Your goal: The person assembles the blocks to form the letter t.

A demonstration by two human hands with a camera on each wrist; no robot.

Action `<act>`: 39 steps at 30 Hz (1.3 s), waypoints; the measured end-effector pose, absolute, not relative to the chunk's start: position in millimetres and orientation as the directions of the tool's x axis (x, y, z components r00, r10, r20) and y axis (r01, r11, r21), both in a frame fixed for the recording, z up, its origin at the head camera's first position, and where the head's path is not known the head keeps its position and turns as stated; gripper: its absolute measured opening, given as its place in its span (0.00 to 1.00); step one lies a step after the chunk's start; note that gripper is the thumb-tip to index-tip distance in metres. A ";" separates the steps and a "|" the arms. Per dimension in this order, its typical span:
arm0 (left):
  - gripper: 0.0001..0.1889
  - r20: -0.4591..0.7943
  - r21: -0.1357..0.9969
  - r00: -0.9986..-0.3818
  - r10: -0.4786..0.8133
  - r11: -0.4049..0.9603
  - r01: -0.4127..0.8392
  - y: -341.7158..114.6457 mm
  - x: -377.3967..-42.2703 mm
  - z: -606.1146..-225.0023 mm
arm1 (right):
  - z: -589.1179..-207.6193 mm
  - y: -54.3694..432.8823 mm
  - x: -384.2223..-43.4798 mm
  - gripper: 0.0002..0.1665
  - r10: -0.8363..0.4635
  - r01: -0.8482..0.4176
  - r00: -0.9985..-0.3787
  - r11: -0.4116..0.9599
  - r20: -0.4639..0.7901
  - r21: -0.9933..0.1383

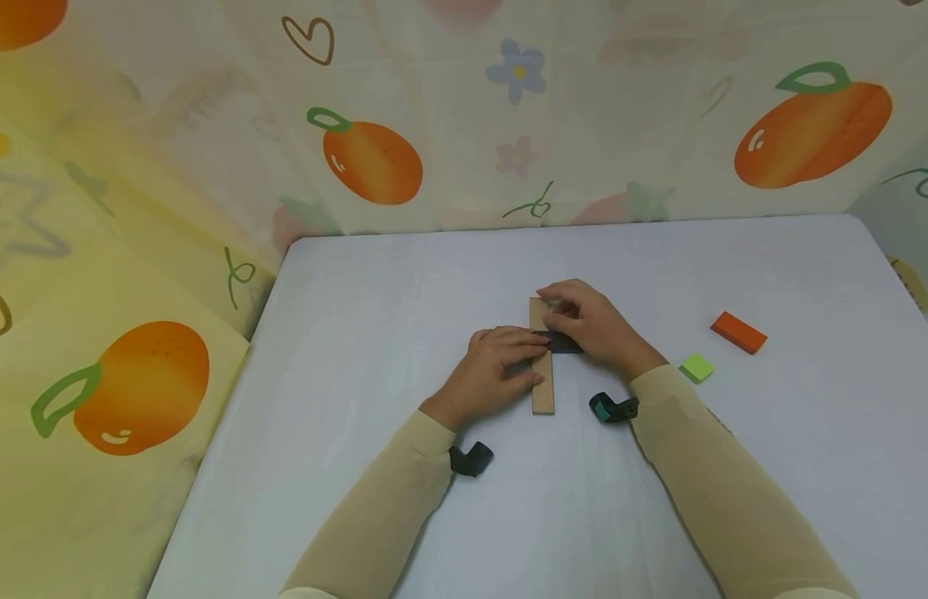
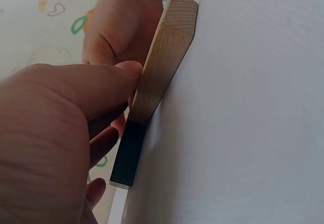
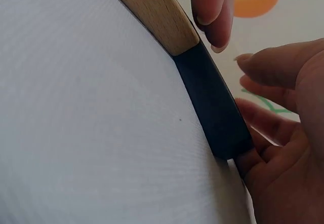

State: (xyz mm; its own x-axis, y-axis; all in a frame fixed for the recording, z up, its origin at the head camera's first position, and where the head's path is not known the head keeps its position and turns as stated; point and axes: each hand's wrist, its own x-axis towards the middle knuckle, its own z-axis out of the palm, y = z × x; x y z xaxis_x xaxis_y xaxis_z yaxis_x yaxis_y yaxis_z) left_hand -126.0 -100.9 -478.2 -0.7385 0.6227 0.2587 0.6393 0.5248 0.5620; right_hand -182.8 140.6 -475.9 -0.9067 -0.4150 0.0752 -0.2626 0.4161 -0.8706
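My left hand [image 1: 497, 363] reaches over a black block [image 1: 567, 343] from the left, its fingertips at the block's left end. In the left wrist view the thumb [image 2: 130, 71] touches the upper edge of a pale wooden block [image 2: 164, 57]. From the right, my right hand [image 1: 600, 326] bends over the black block, fingertips by the wood [image 1: 539, 311] beyond it. The right wrist view has its thumb [image 3: 271, 64] raised apart from the black block [image 3: 215, 105], with other fingers behind it. More wood [image 1: 543, 395] extends toward me; the hands partly hide where the pieces meet.
On the white table [image 1: 374, 291], to the right, lie an orange-red block [image 1: 738, 333] and a small lime-green block [image 1: 696, 368]. A fruit-patterned cloth [image 1: 449, 108] hangs behind the table, and yellow patterned cloth [image 1: 52, 291] lies beyond its left edge.
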 end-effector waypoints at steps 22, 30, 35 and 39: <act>0.29 0.199 0.589 -0.765 0.612 0.549 0.593 -102.6 -127.8 -479.5 | -408.3 163.7 -164.9 0.26 -0.369 -0.397 -0.894 0.387 0.255 -0.832; 0.30 0.182 0.585 -0.769 0.613 0.561 0.586 -102.5 -128.4 -479.2 | -390.0 179.2 -151.1 0.28 -0.381 -0.471 -0.863 0.371 0.331 -0.800; 0.31 0.181 0.582 -0.767 0.616 0.562 0.588 -102.2 -128.8 -479.9 | -381.1 190.7 -140.1 0.29 -0.366 -0.496 -0.853 0.352 0.371 -0.794; 0.31 0.178 0.581 -0.767 0.616 0.564 0.587 -102.4 -128.6 -480.6 | -378.3 201.2 -132.6 0.30 -0.341 -0.500 -0.853 0.319 0.395 -0.805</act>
State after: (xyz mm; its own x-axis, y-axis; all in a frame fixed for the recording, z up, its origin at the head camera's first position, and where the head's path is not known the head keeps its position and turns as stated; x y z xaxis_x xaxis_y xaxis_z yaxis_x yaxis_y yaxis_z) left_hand -128.6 -102.4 -480.6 -0.7671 0.6164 0.1779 0.5875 0.5636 0.5807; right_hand -132.6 201.2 -378.3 -0.8533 -0.3405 0.3948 -0.4998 0.3188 -0.8053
